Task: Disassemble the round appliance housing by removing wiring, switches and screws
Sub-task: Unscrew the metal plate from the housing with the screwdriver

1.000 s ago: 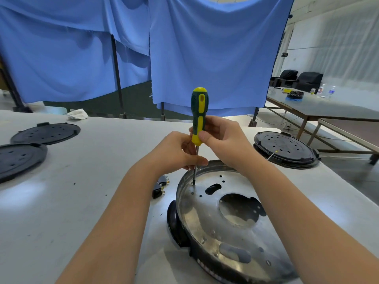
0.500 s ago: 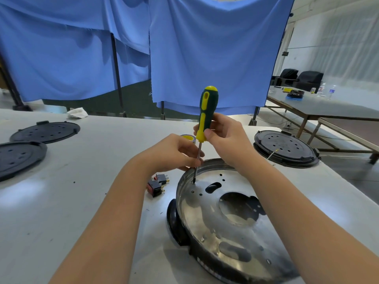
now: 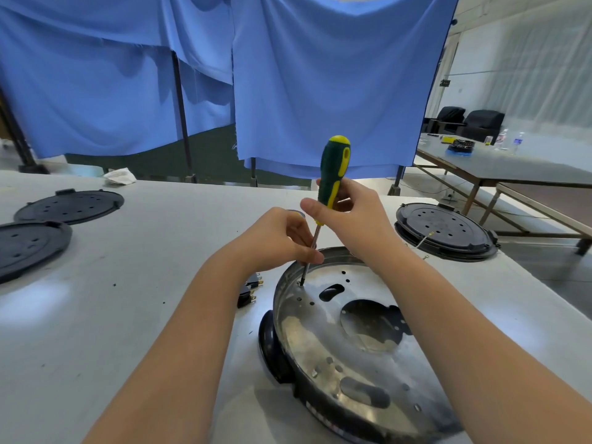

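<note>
Housing (image 3: 352, 341), round, shiny metal inside with a black outer rim, lies open side up on the white table (image 3: 128, 315), just below both hands. Screwdriver (image 3: 331, 177) stands nearly upright, tilted slightly right at the top, its tip at a screw hole near the housing's far left rim. Right hand (image 3: 349, 213) grips the green-yellow handle, fingers curled round it. Left hand (image 3: 278, 238) pinches the metal shaft just below, fingertips together on it. Small black switches (image 3: 250, 290) lie on the table left of the housing, partly hidden under the left wrist. Black round lids lie further left (image 3: 69, 206) and right (image 3: 445, 230).
</note>
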The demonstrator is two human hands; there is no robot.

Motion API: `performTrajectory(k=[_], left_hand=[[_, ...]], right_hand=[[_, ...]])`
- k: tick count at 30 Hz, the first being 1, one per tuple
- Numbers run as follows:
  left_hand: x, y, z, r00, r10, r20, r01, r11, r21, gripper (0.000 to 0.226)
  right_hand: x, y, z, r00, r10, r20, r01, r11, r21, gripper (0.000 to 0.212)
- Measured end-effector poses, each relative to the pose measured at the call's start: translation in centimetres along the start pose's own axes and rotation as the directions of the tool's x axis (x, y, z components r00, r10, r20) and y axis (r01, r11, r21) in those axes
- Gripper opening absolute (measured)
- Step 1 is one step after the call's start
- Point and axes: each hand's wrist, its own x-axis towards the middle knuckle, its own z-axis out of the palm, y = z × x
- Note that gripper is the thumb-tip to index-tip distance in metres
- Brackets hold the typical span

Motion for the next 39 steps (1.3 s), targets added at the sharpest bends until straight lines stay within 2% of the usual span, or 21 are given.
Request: performTrajectory(k=[5,10,16,19,23,26,28,32,36,39], left_hand=[[-0.1,-0.2,-0.3,1.000,-0.007,-0.011,0.007,1.000,0.026,0.028],[-0.2,-0.1,-0.3,1.000,-0.015,0.000,0.015,0.999,0.039,0.028],[-0.2,0.2,0.1,1.000,-0.011,0.009,0.010,0.998,0.063,0.015],[-0.3,0.2,-0.6,0.997,-0.013,0.074,0.010,0.999,0.037,0.011],[-0.6,0.2,-1.2,0.986,-0.018,0.163,0.029,0.997,-0.067,0.023],[-0.5,0.2,-0.9,0.996,-0.024,0.088,0.030,0.998,-0.062,0.013],[-0.4,0.1,-0.7,0.999,-0.022,0.032,0.023,0.999,-0.032,0.014],[-0.2,0.2,-0.3,1.000,-0.025,0.001,0.025,1.000,-0.013,0.025],[-0.5,0.1,-1.0,0.992,-0.036,0.117,0.040,0.999,-0.029,0.012],[-0.7,0.0,-1.3,0.985,-0.045,0.167,0.056,0.996,-0.063,0.017]], right_hand=[[0.0,-0.3,-0.1,1.000,0.022,0.001,-0.022,0.998,0.053,0.041],[-0.2,-0.5,0.0,0.999,0.021,0.025,-0.022,0.999,0.048,0.029],[-0.1,-0.5,0.0,1.000,0.025,-0.008,-0.024,0.997,0.073,0.037],[0.0,-0.5,-0.2,0.996,0.021,0.082,-0.034,0.986,0.163,0.031],[0.1,-0.8,-0.3,0.980,0.030,0.199,-0.088,0.954,0.287,0.037],[-0.2,-0.8,0.0,0.989,0.008,0.151,-0.035,0.983,0.181,0.025],[-0.3,-0.7,0.2,0.995,-0.011,0.103,0.003,0.997,0.076,0.027],[-0.1,-0.7,-0.1,0.997,-0.036,0.073,0.030,0.995,0.090,0.032],[-0.1,-0.9,-0.2,0.991,-0.041,0.131,0.020,0.987,0.161,0.029],[-0.2,-1.1,-0.2,0.980,-0.021,0.196,-0.020,0.978,0.207,0.030]])
